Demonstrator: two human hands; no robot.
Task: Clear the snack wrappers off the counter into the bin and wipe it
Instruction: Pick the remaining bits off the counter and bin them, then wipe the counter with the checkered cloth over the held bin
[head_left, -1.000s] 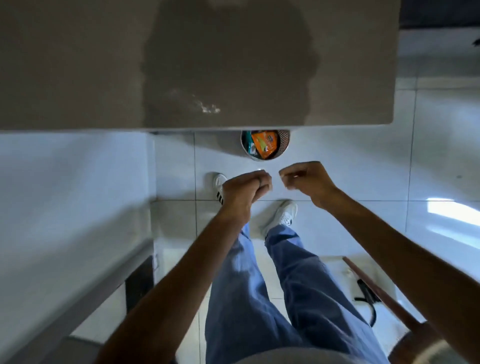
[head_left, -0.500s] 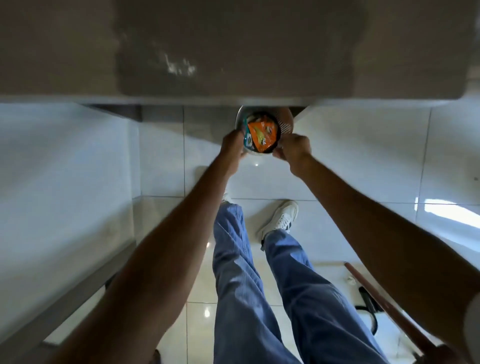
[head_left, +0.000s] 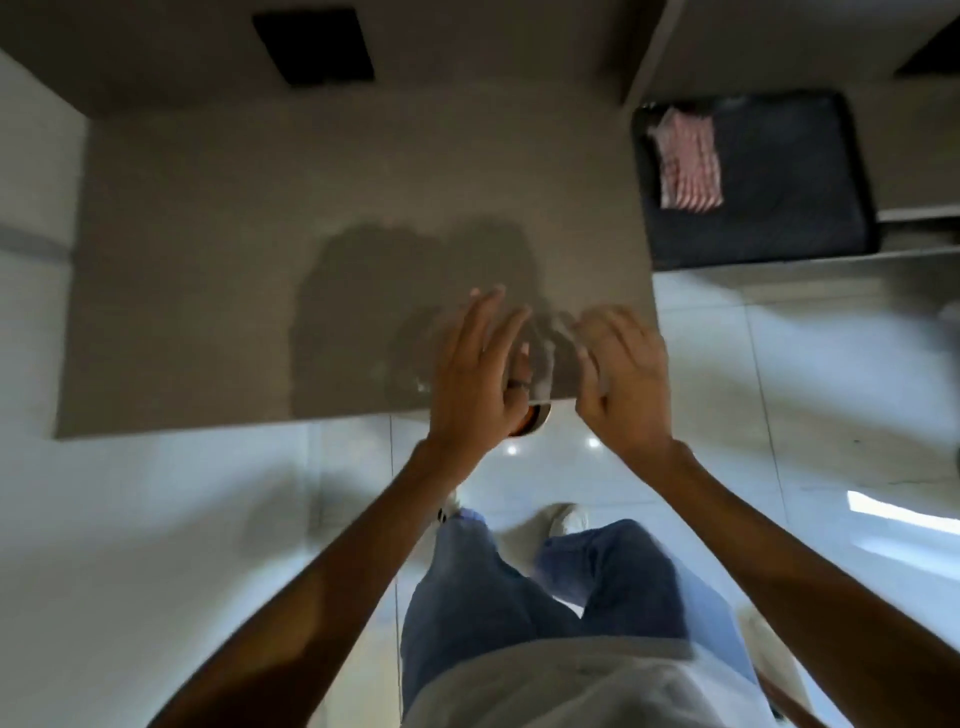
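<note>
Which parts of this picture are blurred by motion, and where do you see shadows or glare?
Head view: both hands, left hand and right hand, are smeared by motion, as are the jeans; the counter carries a dark shadow around the hands; the floor tiles show small bright glare spots and a sunlit patch at the right; the bin is almost hidden.

dim, cool-toned interior view with motion blur throughout, strongest on the hands (head_left: 550, 374) and on the striped cloth (head_left: 688, 163) at upper right. a soft dark shadow lies across the grey worktop (head_left: 208, 260), while the glossy floor (head_left: 831, 415) carries two small specular points near the worktop edge and a bright window-like reflection at the right. wide-angle distortion bends straight edges toward the frame borders, and no region is in sharp focus.
</note>
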